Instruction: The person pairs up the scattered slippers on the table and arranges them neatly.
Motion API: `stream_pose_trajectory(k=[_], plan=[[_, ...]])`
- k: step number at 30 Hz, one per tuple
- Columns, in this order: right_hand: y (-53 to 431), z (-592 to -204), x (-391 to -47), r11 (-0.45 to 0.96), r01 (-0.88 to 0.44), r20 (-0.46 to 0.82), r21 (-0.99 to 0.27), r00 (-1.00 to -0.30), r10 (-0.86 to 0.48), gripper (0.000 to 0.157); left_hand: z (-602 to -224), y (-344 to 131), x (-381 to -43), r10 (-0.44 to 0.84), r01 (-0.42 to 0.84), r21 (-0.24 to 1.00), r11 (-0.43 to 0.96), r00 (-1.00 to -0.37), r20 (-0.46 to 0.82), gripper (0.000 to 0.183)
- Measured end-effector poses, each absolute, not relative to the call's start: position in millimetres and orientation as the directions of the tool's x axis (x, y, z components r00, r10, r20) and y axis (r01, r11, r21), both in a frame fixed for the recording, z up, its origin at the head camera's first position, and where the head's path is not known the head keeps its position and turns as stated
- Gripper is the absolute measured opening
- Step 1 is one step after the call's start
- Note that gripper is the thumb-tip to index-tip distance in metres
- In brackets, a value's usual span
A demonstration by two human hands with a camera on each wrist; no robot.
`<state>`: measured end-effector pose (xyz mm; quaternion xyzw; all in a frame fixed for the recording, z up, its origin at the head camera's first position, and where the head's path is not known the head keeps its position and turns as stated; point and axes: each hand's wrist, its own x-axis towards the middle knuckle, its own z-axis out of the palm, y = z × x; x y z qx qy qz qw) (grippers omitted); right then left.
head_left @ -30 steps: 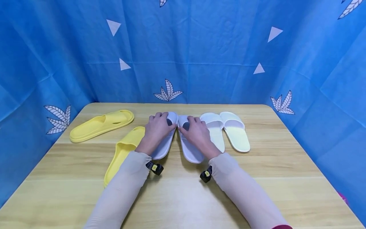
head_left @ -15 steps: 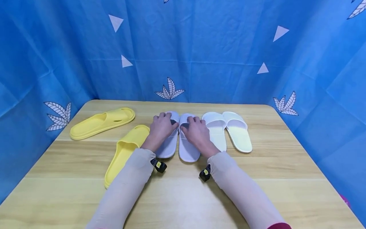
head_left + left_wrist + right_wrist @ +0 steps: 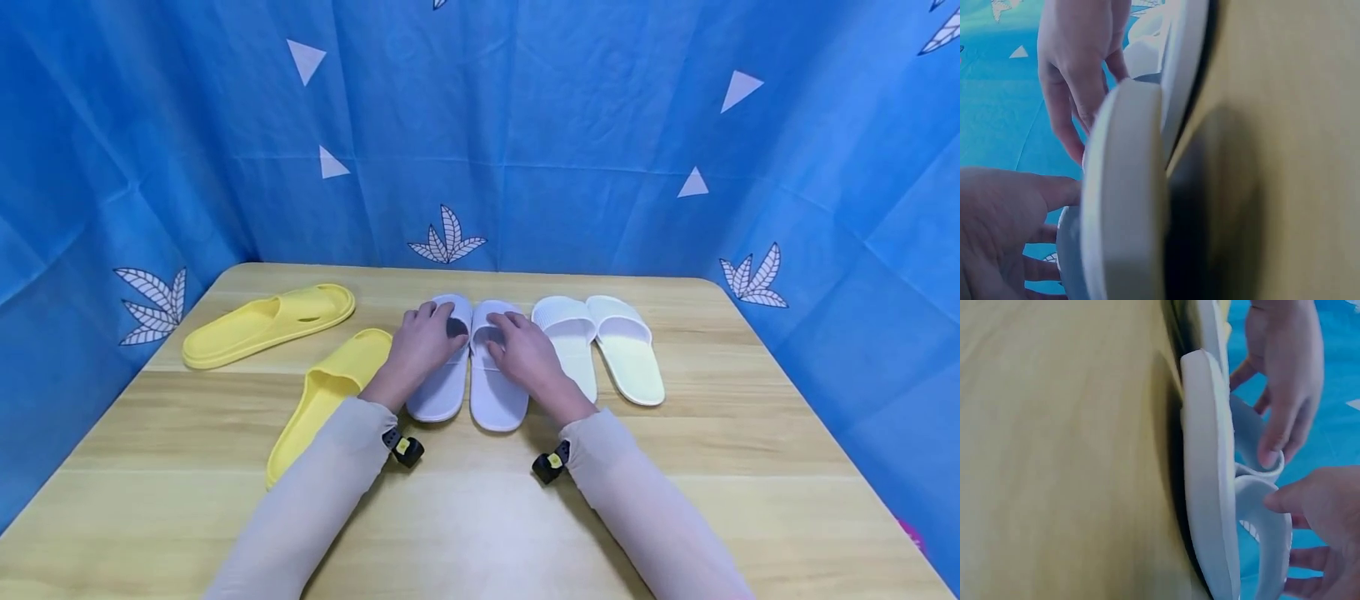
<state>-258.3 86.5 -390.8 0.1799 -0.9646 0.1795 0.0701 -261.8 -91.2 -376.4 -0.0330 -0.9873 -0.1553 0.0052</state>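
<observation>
Two lavender-white slide slippers lie side by side, straps away from me, at the middle of the table. My left hand (image 3: 422, 342) is over the strap of the left slipper (image 3: 439, 390), its thumb apart from the fingers at the strap's opening. Over the strap of the right slipper (image 3: 498, 400), my right hand (image 3: 527, 348) has its fingers loosely spread. The right wrist view shows my right thumb at the rim of the strap (image 3: 1275, 531), with the fingers extended along its outer side. Both soles rest on the table.
Just right of them lies a pair of white slippers (image 3: 632, 367), heels splayed apart. At left are two yellow slippers, one angled near the back (image 3: 225, 337), the other (image 3: 318, 408) beside my left forearm. A blue curtain (image 3: 570, 125) surrounds the wooden table (image 3: 465, 533).
The two lavender-white slippers have come from splayed heels to nearly parallel. Both hands have loosened over the straps, and my right thumb has moved off the inner edge of its slipper.
</observation>
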Motion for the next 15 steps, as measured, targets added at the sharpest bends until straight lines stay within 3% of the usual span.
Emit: stream_pose_trajectory(k=[7,15], plan=[[98.5,-386.5,-260.4,0.838,-0.407,0.153,-0.363,-0.913,-0.378,0.048,-378.8,-92.5,-257.6,0.082,0.094,0.297,0.950,-0.995,0.051,0.065],[115.8,-386.3,-267.5,0.842,-0.455,0.267,-0.291,-0.883,-0.385,0.039,-374.8,-84.5,-254.2,0.111,0.116,0.313,0.943,-0.993,0.032,0.064]])
